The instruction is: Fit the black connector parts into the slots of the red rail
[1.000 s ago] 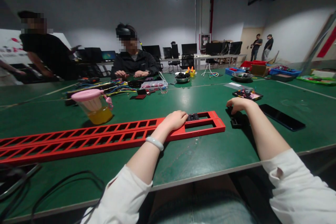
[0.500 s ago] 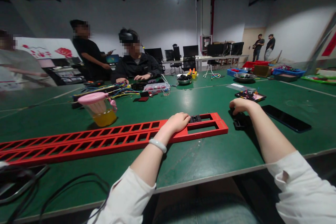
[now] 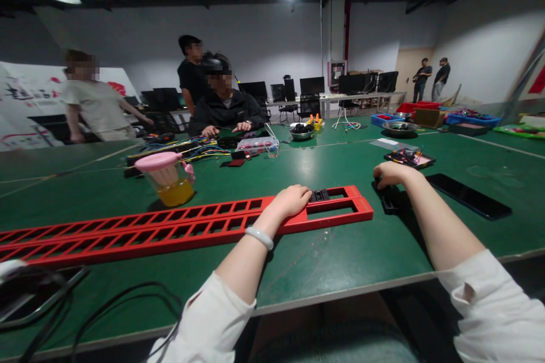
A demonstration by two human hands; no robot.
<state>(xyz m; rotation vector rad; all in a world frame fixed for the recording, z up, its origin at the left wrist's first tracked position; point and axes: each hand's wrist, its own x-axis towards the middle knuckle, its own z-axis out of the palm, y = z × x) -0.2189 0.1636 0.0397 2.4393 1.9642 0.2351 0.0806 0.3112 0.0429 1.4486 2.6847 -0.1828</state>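
Note:
A long red frame (image 3: 238, 234) with two rows of slanted slots lies across the green table. My left hand (image 3: 292, 201) rests over its right part, fingers closed around it and largely hidden from view. Just beyond those fingertips, small black blocks (image 3: 320, 195) sit in the frame's rear row. To the right of the frame, my right hand (image 3: 388, 173) has its fingers bent down onto a black plastic part (image 3: 389, 204) on the tabletop. The part's exact kind is unclear, as the hand and its shadow cover some of it.
A black phone (image 3: 468, 195) lies right of my right forearm. Behind the frame stands a pink-lidded cup (image 3: 164, 181) with yellow liquid. Cables (image 3: 123, 300) lie at the near left. Farther back are a small tray of electronics (image 3: 409, 157), a metal bowl (image 3: 301, 133) and a seated person (image 3: 227, 110).
Both my hands keep nearly the same places on the frame and the black part. The view has shifted slightly. In the background, two standing people at the left have moved rightward.

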